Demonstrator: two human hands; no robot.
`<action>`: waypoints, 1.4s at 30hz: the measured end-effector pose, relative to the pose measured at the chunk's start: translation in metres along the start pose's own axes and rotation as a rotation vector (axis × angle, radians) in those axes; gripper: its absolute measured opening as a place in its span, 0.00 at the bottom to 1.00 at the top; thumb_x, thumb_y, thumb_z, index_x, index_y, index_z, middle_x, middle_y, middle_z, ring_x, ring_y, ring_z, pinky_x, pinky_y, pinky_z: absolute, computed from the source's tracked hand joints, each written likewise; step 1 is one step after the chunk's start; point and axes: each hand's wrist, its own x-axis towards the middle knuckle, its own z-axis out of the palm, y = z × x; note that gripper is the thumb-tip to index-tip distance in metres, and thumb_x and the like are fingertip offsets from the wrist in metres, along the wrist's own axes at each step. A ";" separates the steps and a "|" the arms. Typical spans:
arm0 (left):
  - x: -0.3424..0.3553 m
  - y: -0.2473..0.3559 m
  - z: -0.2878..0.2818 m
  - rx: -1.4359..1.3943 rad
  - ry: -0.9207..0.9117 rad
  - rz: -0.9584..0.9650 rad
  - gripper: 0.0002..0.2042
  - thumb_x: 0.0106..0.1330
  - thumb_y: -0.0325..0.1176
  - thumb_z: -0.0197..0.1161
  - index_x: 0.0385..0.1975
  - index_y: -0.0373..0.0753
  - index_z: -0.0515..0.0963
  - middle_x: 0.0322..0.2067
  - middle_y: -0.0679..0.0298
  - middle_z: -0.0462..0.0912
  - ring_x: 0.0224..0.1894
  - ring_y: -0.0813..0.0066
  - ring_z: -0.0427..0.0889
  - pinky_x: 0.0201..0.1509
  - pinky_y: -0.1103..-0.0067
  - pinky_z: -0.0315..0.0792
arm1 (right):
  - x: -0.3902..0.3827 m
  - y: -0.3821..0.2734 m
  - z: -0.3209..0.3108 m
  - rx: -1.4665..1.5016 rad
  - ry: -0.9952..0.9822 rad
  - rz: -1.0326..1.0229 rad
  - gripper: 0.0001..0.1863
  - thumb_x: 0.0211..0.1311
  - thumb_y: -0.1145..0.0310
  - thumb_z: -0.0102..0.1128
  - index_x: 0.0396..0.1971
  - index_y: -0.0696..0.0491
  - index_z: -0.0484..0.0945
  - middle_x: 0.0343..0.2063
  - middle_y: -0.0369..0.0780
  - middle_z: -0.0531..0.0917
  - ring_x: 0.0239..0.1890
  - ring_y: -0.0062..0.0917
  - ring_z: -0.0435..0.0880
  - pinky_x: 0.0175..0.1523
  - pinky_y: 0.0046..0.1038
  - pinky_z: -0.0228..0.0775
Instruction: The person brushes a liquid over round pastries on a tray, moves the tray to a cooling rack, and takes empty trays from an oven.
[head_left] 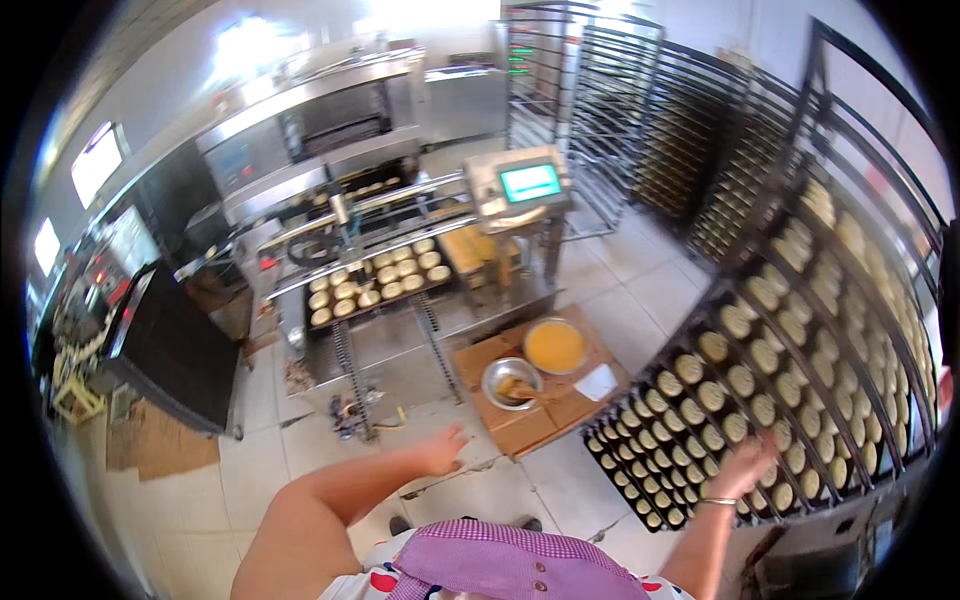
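My left hand (440, 452) is held out over the floor in front of the conveyor machine, fingers spread and nothing in them. My right hand (742, 466) reaches to the rack (820, 110) on the right, at the edge of its trays of round pale pastries (740, 380). Blur hides whether its fingers grip a tray. On the conveyor machine (400, 345) lies a dark baking tray with rows of round pastries (388, 280). A bowl of yellow liquid (555, 346) and a metal bowl with a brush (512, 384) stand on cardboard (525, 430).
A control box with a lit screen (530, 182) stands over the machine's right end. Behind it are tall racks (610, 110), some loaded with trays. A black cabinet (175, 345) stands at the left. A white card (597, 383) lies beside the bowls.
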 end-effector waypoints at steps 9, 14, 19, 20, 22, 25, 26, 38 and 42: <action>-0.330 -0.131 0.111 -0.380 0.110 -0.737 0.21 0.60 0.42 0.57 0.53 0.42 0.71 0.53 0.52 0.70 0.55 0.53 0.71 0.57 0.66 0.68 | -0.433 0.043 0.192 -0.291 -1.670 -0.419 0.22 0.48 0.66 0.63 0.45 0.54 0.73 0.51 0.49 0.70 0.55 0.44 0.66 0.60 0.41 0.57; -0.432 -0.158 0.156 -0.595 0.363 -0.946 0.20 0.59 0.41 0.58 0.51 0.41 0.73 0.51 0.52 0.73 0.52 0.55 0.73 0.56 0.68 0.69 | -0.543 0.041 0.241 -0.303 -2.038 -0.349 0.22 0.49 0.64 0.63 0.45 0.55 0.75 0.51 0.48 0.72 0.55 0.42 0.67 0.61 0.38 0.58; -0.476 -0.190 0.158 -0.775 0.654 -1.120 0.18 0.59 0.39 0.59 0.46 0.38 0.75 0.48 0.53 0.76 0.48 0.58 0.77 0.53 0.69 0.71 | -0.615 0.043 0.287 -0.259 -2.284 -0.338 0.20 0.51 0.62 0.61 0.44 0.55 0.76 0.49 0.47 0.74 0.55 0.40 0.70 0.61 0.36 0.60; -0.477 -0.200 0.151 -0.783 0.717 -1.137 0.17 0.59 0.39 0.59 0.46 0.38 0.76 0.48 0.53 0.77 0.47 0.58 0.78 0.53 0.70 0.71 | -0.626 0.049 0.296 -0.244 -2.320 -0.344 0.20 0.51 0.63 0.61 0.43 0.56 0.77 0.48 0.48 0.75 0.53 0.40 0.71 0.60 0.35 0.61; -0.470 -0.221 0.130 -0.847 0.825 -1.113 0.17 0.59 0.37 0.59 0.46 0.38 0.76 0.47 0.53 0.77 0.45 0.59 0.79 0.51 0.71 0.72 | -0.646 0.056 0.320 -0.325 -2.398 -0.298 0.21 0.52 0.62 0.59 0.45 0.56 0.76 0.48 0.48 0.75 0.54 0.40 0.71 0.61 0.34 0.61; -0.460 -0.257 0.090 -0.849 0.947 -1.032 0.16 0.59 0.35 0.59 0.46 0.37 0.75 0.45 0.53 0.77 0.42 0.61 0.80 0.49 0.72 0.73 | -0.675 0.055 0.364 -0.394 -2.478 -0.239 0.21 0.54 0.60 0.58 0.45 0.58 0.76 0.47 0.48 0.76 0.53 0.39 0.72 0.60 0.32 0.62; -0.456 -0.271 0.074 -0.834 0.978 -0.990 0.16 0.59 0.35 0.59 0.46 0.37 0.75 0.45 0.53 0.78 0.41 0.62 0.80 0.49 0.72 0.73 | -0.685 0.064 0.379 -0.410 -2.464 -0.198 0.22 0.54 0.60 0.58 0.46 0.58 0.76 0.47 0.49 0.76 0.52 0.39 0.73 0.59 0.32 0.63; -0.494 -0.462 -0.106 -0.522 0.966 -1.026 0.14 0.61 0.36 0.58 0.44 0.38 0.74 0.43 0.55 0.76 0.38 0.62 0.80 0.45 0.71 0.74 | -0.801 0.110 0.561 -0.361 -2.357 0.233 0.20 0.57 0.63 0.58 0.46 0.59 0.75 0.41 0.46 0.81 0.44 0.31 0.81 0.49 0.29 0.72; -0.514 -0.528 -0.124 -0.458 1.091 -1.127 0.12 0.59 0.34 0.61 0.42 0.39 0.76 0.41 0.57 0.77 0.36 0.65 0.81 0.42 0.72 0.74 | -0.834 0.087 0.621 -0.318 -2.359 0.204 0.19 0.57 0.63 0.59 0.47 0.58 0.75 0.41 0.44 0.82 0.44 0.28 0.81 0.50 0.27 0.71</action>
